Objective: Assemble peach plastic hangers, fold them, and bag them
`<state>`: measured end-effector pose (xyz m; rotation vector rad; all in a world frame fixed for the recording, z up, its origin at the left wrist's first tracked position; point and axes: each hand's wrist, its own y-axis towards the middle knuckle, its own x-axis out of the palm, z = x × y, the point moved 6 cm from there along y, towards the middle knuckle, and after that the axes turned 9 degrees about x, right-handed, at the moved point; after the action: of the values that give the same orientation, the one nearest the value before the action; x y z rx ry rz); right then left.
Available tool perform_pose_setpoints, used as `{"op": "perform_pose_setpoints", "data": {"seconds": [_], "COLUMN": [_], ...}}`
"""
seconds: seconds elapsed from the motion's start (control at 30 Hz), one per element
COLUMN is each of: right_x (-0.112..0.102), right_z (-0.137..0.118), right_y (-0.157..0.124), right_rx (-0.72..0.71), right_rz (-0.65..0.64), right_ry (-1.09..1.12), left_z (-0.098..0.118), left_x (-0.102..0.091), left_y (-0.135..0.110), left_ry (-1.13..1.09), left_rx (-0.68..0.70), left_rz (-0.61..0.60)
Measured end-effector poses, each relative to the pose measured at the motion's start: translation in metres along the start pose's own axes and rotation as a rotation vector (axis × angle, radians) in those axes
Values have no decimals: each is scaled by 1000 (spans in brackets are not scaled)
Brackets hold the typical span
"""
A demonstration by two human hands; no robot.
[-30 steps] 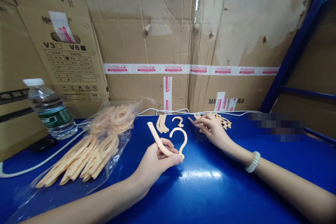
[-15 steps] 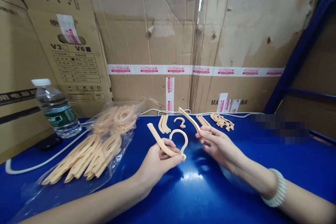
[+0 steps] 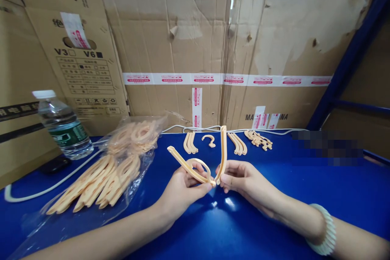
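Above the middle of the blue surface, two peach-coloured curved bars are held with their lower ends almost meeting; whether they touch cannot be told. The left hand has its grip closed, thumb against fingers, near the lower end of the left bar, where a hook meets it. The right hand pinches the right bar low down, its upper length standing nearly upright. Behind lie a loose hook and, to the right, spare bars. The parts look like light, stiff, smooth plastic, probably a little slippery, and their slim ends might crack if bent hard. Hold is best taken near the broad lower ends, between thumb and forefinger.
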<state>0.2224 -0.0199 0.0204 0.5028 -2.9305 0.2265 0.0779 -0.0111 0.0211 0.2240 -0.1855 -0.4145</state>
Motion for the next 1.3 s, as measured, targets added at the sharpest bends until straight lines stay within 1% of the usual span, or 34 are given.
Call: {"op": "perform_pose_setpoints", "data": {"seconds": [0.13,0.3,0.53,0.77,0.83,0.93,0.97,1.03,1.13,1.23,1.3], "right_x": [2,4,3,7,2,-17,-25,-41,-56,-60,-65], "right_z": [0,-2,-4,-1,-5,-22,-29,-43,-58,-59,-56], "right_y": [-1,-3,-5,-2,0,0,0,-1,-4,-4,-1], "right_rx": [-25,-56,-103,-125,-124,-172,-187,-215,-300,-325,-289], "right_rz": [-10,3,72,126,115,64,44,35,44,16,26], "right_ry": [-73,-157,-231,-222,-193,-167,-204,-374,-747,-1096,-1233], "left_z": [0,-2,-9,-5,-4,-3,-2,-1,2,2,2], "left_x": [0,1,-7,-8,-12,-21,-24,-28,-33,-48,-63], "left_y": [0,-1,-3,-1,0,3,4,5,7,11,15], "left_ry": [40,83,42,13,27,20,1,-39,-29,43,95], "left_rx": [31,64,-39,-66,-64,-73,-81,-103,-111,-60,-3], "left_rz": [5,-18,83,134,148,183,200,227,254,346,440]}}
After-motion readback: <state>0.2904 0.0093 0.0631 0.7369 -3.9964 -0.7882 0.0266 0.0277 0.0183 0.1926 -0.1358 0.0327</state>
